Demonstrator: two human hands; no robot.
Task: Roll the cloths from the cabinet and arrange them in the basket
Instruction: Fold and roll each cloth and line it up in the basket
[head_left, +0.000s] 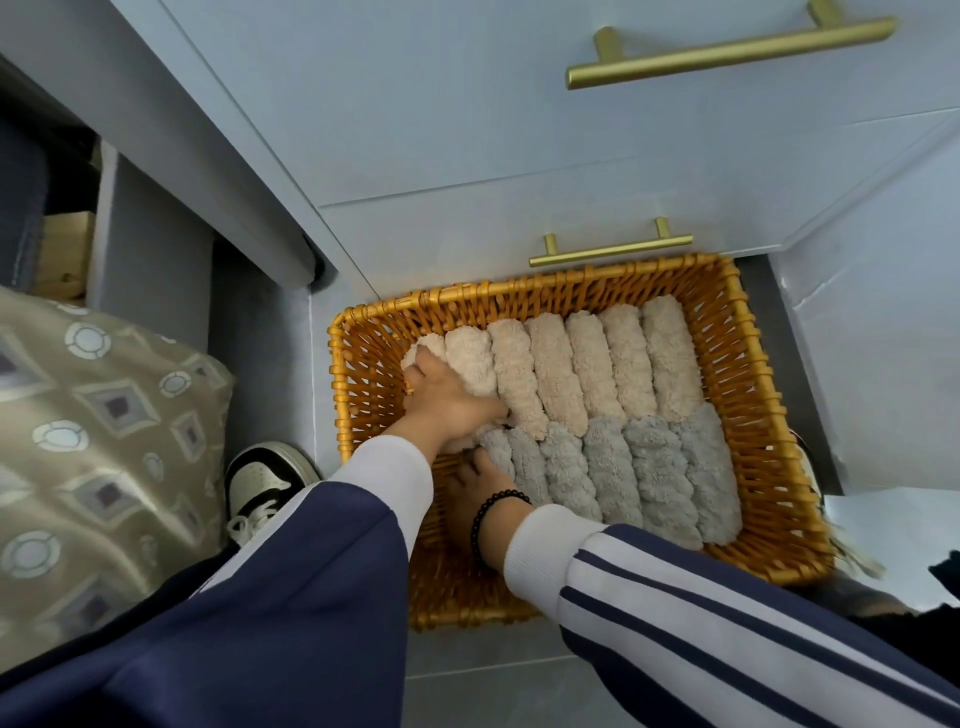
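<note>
So the beige roll (457, 387) I'm working on is at the far-left end of the back row in the basket (748, 395), and my left hand (449, 405) is clamped over it, fingers curled down around the fluff. My right hand (475, 486) is lower, in the front-left part of the basket, fingertips touching the end gray roll (497, 451); whether it's pushing or gripping I honestly can't tell, since my left wrist covers part of it.

The other beige rolls (587, 364) sit packed side by side along the back, gray rolls (660, 473) in front, touching each other. The only bare wicker floor is the front-left corner under my right wrist, next to the left wall.

The basket is on the floor, pushed up near the blue drawer fronts (467, 130) with the brass handle (610, 252) just past the rim. My sneaker (265, 480) is beside the left wall, a patterned cushion (98, 431) further left.
</note>
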